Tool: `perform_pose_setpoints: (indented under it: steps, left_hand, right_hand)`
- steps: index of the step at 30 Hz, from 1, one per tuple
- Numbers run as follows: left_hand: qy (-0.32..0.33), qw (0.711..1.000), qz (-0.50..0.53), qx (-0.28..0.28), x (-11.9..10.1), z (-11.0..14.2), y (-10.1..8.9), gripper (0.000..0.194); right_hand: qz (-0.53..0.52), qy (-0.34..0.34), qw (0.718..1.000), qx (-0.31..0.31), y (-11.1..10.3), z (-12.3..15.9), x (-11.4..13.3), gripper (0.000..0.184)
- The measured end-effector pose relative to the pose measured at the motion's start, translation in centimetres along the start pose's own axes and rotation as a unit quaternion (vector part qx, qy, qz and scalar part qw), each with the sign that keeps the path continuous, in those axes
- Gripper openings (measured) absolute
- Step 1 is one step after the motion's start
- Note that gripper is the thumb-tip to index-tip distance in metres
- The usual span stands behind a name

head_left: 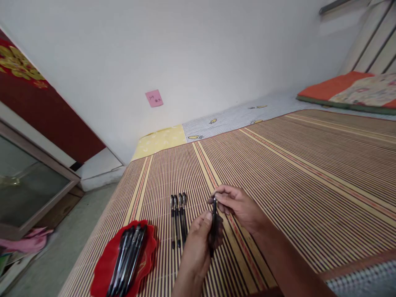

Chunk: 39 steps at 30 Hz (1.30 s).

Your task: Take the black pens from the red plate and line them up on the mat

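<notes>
Both my hands hold one black pen (213, 225) upright over the striped bamboo mat (293, 173). My left hand (198, 243) grips its lower barrel with closed fingers. My right hand (236, 204) pinches the pen's top end. Left of my hands, three black pens (178, 220) lie side by side on the mat. Further left, a red scalloped plate (105, 264) carries several more black pens (128, 260).
The mat covers a bed against a white wall with a pink sticky note (154, 98). An orange and patterned cushion (349, 88) lies at the far right. A glass-fronted cabinet (27, 181) and the floor (62, 243) are at the left.
</notes>
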<state>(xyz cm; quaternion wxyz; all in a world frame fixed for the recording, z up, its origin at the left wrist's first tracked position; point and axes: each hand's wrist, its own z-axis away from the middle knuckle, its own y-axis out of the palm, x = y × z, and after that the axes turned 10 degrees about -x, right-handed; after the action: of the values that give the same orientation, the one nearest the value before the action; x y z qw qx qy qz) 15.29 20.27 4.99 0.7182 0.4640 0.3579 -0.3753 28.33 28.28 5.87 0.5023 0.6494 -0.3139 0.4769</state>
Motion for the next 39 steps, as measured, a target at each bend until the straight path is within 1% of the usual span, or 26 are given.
perform_pose_setpoints:
  steps: [3, 6, 8, 11, 14, 15, 17, 18, 20, 23, 26, 28, 30, 34, 36, 39]
  left_hand:
    - [-0.024, 1.0, 0.009, 0.012, 0.0, 0.0, 0.2, 0.049]
    - [-0.026, 0.999, -0.014, 0.02, 0.4, 0.0, 0.2, 0.046]
    - [-0.02, 0.999, -0.044, 0.025, 0.5, -0.1, 0.0, 0.042]
    - [0.002, 0.991, -0.125, 0.052, 0.2, -0.2, -0.8, 0.042]
    - [0.011, 0.975, -0.199, 0.1, -0.4, -0.6, -1.8, 0.044]
    - [0.012, 0.973, -0.205, 0.101, -0.5, -0.7, -2.1, 0.044]
    - [0.022, 0.98, -0.183, 0.069, -0.5, -1.1, -2.5, 0.041]
    - [0.03, 0.985, -0.162, 0.045, -0.4, -1.3, -2.5, 0.04]
    - [0.046, 0.993, -0.111, 0.0, -0.1, -1.5, -2.3, 0.04]
    - [0.055, 0.996, -0.061, -0.018, 0.5, -1.5, -1.5, 0.04]
    - [0.058, 0.997, -0.026, -0.036, 0.9, -1.3, -0.9, 0.038]
    - [0.064, 0.996, -0.002, -0.057, 1.0, -1.3, -0.9, 0.039]
    - [0.066, 0.996, 0.009, -0.064, 1.0, -1.2, -0.9, 0.038]
    - [0.058, 0.997, -0.005, -0.055, 1.2, -0.9, -0.7, 0.037]
    - [0.053, 0.998, -0.01, -0.044, 1.3, -0.7, -0.4, 0.037]
    - [0.052, 0.998, -0.026, -0.034, 1.9, -0.3, 0.1, 0.038]
  right_hand:
    - [-0.021, 0.012, 0.999, -0.021, 0.0, -0.2, -0.2, 0.026]
    - [-0.039, 0.005, 0.998, -0.057, -0.1, -0.4, -0.2, 0.028]
    - [-0.057, -0.001, 0.995, -0.083, -0.6, -0.4, 0.2, 0.029]
    - [-0.075, -0.024, 0.987, -0.144, -2.3, -0.5, 1.3, 0.031]
    - [-0.103, -0.074, 0.964, -0.233, -4.8, -0.5, 2.5, 0.031]
    - [-0.114, -0.088, 0.955, -0.26, -5.5, -0.5, 2.7, 0.031]
    - [-0.13, -0.097, 0.944, -0.286, -6.0, -0.6, 2.8, 0.031]
    - [-0.134, -0.091, 0.946, -0.282, -5.8, -0.6, 2.6, 0.031]
    - [-0.133, -0.068, 0.958, -0.243, -4.5, -0.6, 2.0, 0.031]
    - [-0.109, -0.034, 0.979, -0.167, -1.8, -0.5, 1.0, 0.03]
    - [-0.082, -0.02, 0.988, -0.132, 0.1, -0.4, 0.5, 0.028]
    - [-0.07, -0.022, 0.989, -0.128, 0.6, -0.3, 0.3, 0.028]
    - [-0.046, -0.037, 0.988, -0.14, 0.7, -0.4, 0.2, 0.027]
    - [0.024, -0.073, 0.98, -0.181, 0.8, -0.4, -0.2, 0.026]
    - [0.063, -0.085, 0.977, -0.184, 0.9, -0.3, -0.3, 0.027]
    - [0.106, -0.101, 0.974, -0.172, 1.3, -0.1, -0.6, 0.026]
